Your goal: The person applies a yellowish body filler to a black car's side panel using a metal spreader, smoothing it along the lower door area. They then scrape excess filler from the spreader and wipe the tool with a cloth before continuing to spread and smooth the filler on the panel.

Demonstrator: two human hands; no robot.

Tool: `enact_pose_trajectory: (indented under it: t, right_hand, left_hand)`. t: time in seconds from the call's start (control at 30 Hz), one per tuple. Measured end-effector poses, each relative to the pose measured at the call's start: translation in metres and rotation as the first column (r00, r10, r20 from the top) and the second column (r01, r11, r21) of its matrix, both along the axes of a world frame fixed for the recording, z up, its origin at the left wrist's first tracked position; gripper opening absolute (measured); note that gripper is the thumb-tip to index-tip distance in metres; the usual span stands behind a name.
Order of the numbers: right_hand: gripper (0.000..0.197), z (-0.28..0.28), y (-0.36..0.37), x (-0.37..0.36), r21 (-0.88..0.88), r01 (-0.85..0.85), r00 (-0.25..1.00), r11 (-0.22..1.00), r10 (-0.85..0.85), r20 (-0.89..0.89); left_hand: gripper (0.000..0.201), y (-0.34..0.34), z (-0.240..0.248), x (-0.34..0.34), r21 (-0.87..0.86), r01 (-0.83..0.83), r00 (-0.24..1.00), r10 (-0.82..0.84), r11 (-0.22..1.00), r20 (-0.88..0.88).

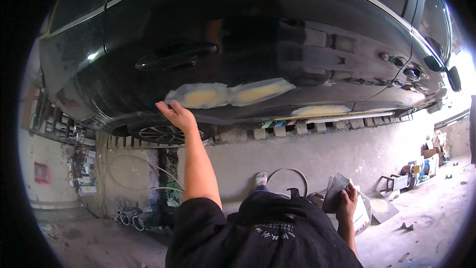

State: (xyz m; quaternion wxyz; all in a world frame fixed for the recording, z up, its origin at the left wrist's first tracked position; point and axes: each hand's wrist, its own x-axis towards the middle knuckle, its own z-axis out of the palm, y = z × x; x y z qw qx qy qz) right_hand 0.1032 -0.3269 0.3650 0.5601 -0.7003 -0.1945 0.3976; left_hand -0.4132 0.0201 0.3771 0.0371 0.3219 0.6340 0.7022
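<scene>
A black car door (258, 30) spans the view in front of me. Low on it lies a sanded grey patch with yellowish filler (203, 97) showing in two areas. My left hand (176, 115) reaches up to the patch's left end, fingers stretched out and holding nothing; whether it touches the panel I cannot tell. Down at my right side, my right hand (348, 199) is closed around a dark grey flat sheet (335, 191) that looks like sandpaper. A second filler patch (321, 110) shows lower on the car, toward the right.
The rear wheel (166, 134) is beneath my left forearm. Hoses (292, 171) curl over the concrete floor. Grey pipe ends (135, 218) lie at lower left, small boxes (88, 171) above them. Tins and cartons (421, 166) line the right side. My shoe (261, 177) stands midway.
</scene>
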Motion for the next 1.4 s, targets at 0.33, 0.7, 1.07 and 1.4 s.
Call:
enact_pose_trajectory:
  t: [0.33, 0.7, 1.07, 1.4]
  right_hand:
    - [0.047, -0.016, 0.003, 0.001, -0.011, 0.032, 0.999, 0.999, -0.032, -0.035]
    - [0.046, -0.023, 0.05, 0.04, -0.122, -0.059, 0.98, 0.991, 0.081, 0.183]
    - [0.045, -0.076, 0.129, 0.17, -0.209, -0.131, 0.977, 0.969, 0.161, 0.138]
    - [0.036, -0.11, 0.199, 0.278, -0.318, -0.368, 0.857, 0.874, 0.451, 0.248]
  left_hand:
    - [0.077, 0.073, 0.032, -0.002, -0.292, -0.37, 0.895, 0.423, 0.882, 0.143]
    - [0.081, 0.084, 0.012, 0.02, -0.239, -0.425, 0.879, 0.461, 0.873, 0.122]
    - [0.079, 0.098, -0.026, 0.108, -0.177, -0.388, 0.865, 0.423, 0.905, 0.268]
    - [0.077, 0.101, -0.011, 0.228, -0.197, -0.269, 0.714, 0.333, 0.943, 0.616]
